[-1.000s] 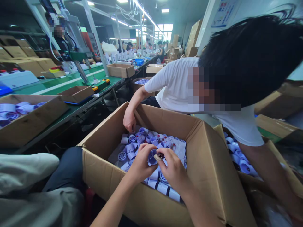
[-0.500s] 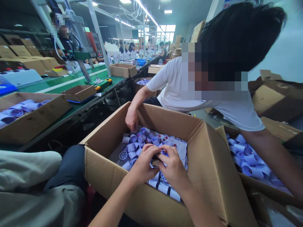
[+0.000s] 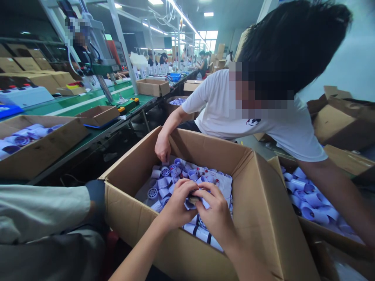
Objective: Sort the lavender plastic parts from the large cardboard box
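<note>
Both my hands at lower centre, fingers curled: my left hand grips a short white plastic cylinder, mostly hidden; my right hand bends in at its mouth by a small tan scrap, can't tell if pinched. Step looks like two-handed work at that mouth; next move calls for steady left, fine right fingertips, I'd judge. Below, big brown cardboard box with loose white plastic cylinders; beyond, co-worker's hand reaching in; upper left, green-topped bench.
</note>
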`<state>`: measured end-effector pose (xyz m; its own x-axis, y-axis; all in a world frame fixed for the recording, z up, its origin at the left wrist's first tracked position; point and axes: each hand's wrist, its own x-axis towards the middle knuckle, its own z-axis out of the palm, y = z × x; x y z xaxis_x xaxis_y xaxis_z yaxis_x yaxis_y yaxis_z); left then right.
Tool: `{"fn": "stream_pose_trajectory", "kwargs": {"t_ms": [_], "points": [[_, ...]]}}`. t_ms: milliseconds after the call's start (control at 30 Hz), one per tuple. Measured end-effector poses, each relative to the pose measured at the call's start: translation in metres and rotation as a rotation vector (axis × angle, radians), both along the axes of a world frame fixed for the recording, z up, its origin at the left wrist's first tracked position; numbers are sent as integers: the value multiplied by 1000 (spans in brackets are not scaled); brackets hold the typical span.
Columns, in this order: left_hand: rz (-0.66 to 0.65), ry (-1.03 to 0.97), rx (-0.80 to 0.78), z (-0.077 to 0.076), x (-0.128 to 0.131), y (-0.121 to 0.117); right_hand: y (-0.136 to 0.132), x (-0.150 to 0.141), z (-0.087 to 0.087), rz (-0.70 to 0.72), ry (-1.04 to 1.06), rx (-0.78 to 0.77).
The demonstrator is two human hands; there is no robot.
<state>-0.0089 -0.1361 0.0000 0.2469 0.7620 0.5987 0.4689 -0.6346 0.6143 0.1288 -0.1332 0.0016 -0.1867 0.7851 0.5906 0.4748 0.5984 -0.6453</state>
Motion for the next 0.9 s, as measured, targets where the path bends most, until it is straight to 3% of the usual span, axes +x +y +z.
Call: {"fn": "stream_pose_trajectory", "kwargs": {"t_ms": [67, 233, 333, 600, 900], "points": [[-7, -7, 2, 1, 0, 0, -1, -4, 0, -14, 122, -105], [-10, 18, 93, -1, -1, 0, -1, -12, 3, -2, 392, -558], [13, 74, 88, -3, -2, 2, 3, -14, 3, 46, 473, -710], [10, 239, 3, -7, -1, 6, 15, -14, -2, 124, 604, -818], [252, 275, 91, -7, -11, 8, 15, -40, 3, 125, 911, -963]]}}
